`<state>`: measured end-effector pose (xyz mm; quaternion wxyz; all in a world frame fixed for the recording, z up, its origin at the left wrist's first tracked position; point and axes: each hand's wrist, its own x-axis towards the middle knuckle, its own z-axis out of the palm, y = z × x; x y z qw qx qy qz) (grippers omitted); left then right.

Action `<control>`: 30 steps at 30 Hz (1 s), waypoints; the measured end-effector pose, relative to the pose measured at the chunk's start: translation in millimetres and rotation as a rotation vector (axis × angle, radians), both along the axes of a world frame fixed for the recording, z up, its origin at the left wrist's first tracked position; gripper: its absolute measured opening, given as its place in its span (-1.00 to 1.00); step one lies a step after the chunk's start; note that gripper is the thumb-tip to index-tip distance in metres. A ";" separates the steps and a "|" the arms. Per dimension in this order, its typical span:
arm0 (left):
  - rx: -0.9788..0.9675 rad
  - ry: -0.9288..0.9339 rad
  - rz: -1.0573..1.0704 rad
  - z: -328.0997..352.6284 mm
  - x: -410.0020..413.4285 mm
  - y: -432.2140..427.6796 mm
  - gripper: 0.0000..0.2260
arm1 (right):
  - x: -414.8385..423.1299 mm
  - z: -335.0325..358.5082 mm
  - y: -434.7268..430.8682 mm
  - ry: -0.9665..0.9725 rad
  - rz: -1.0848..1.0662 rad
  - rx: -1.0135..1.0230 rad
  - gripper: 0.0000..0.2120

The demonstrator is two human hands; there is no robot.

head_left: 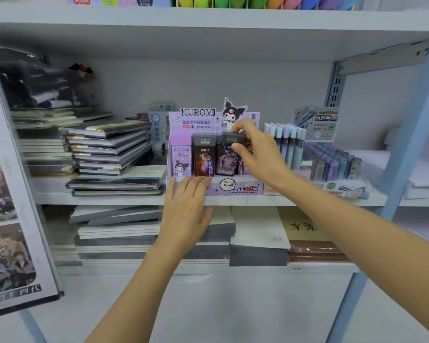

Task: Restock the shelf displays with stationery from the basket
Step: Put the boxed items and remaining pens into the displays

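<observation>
step: dark box [227, 157] judged as being seated in display tray [243, 190] | right hand [258, 152]: box top pinched between thumb and fingers, box hung below-left of them, long axis upright, slightly tilted | left hand [186, 211]: fingers straight, held together, laid on tray front

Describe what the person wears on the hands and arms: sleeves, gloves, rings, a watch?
Nothing worn is visible. The left hand and the right hand have no gloves and no visible rings. The left forearm and the right forearm are bare to the picture's edge, with no sleeve, watch or bracelet.
</observation>
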<state>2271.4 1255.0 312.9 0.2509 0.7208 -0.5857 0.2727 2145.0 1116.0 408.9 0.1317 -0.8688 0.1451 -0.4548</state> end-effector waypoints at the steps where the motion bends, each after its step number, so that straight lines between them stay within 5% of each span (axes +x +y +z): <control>1: 0.001 -0.001 0.000 0.0 0.1 0.2 -0.49 | 0.0 2.0 -1.5 0.026 -0.011 -0.012 -0.81; 7: -0.002 0.005 -0.004 0.8 -1.0 -0.1 -0.49 | 7.4 20.7 -6.1 0.189 -0.005 -0.032 -0.82; 20: 0.077 -0.016 -0.019 0.6 3.4 1.2 -0.40 | 10.1 -1.3 -2.3 0.194 -0.324 -0.295 -0.59; 25: -0.125 -0.018 -0.106 -16.1 -5.8 10.9 -0.51 | -18.6 -31.6 31.0 -0.096 0.064 -0.336 -0.81; 30: -0.135 -0.080 -0.210 -90.1 -13.6 21.5 -0.64 | -46.2 -141.5 54.8 0.274 0.301 -0.138 -0.84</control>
